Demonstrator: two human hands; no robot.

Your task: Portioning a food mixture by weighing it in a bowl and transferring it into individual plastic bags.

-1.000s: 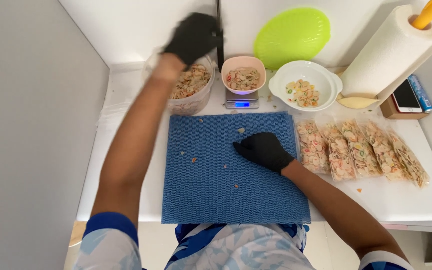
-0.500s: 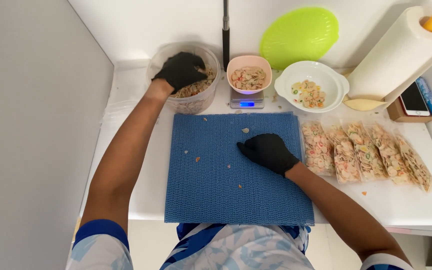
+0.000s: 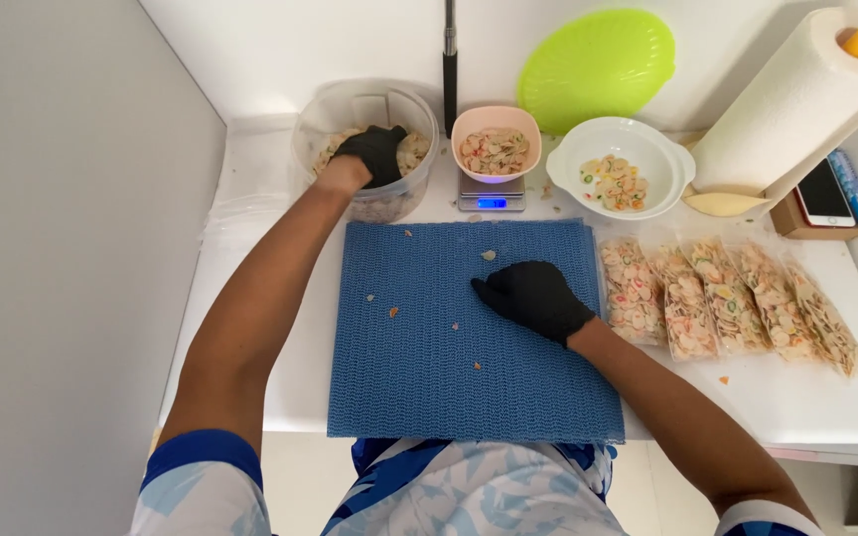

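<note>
Down inside the clear plastic tub (image 3: 404, 119) at the back left of the white counter (image 3: 806, 397), the left hand (image 3: 374, 154) in its black glove is plunged into a heap of pale, colour-flecked cracker pieces (image 3: 413, 151); its fingers curl down into the pile, and whether they have closed on any pieces cannot be told, since the fingertips are buried. Just right of those fingers a pink bowl (image 3: 496, 142) of the same pieces sits on a small kitchen scale (image 3: 492, 195) with a blue lit display, and behind the scale a dark upright rod (image 3: 449, 55) rises against the wall. Further right stands a white bowl (image 3: 621, 179) with a thin layer of pieces, and behind it a lime-green lid (image 3: 598, 65) leans on the wall. Nearer the body, the right hand (image 3: 533, 298), also black-gloved, lies palm down on the blue ribbed mat (image 3: 469, 397), fingers loosely bent and together, gripping nothing; a few crumbs (image 3: 489, 255) lie just ahead of and left of its fingertips. Right of that hand, just off the mat's edge, a row of filled clear bags (image 3: 727, 303) lies side by side. Beyond them, at the far right, are a paper towel roll (image 3: 796, 104) and a phone (image 3: 823, 194).
</note>
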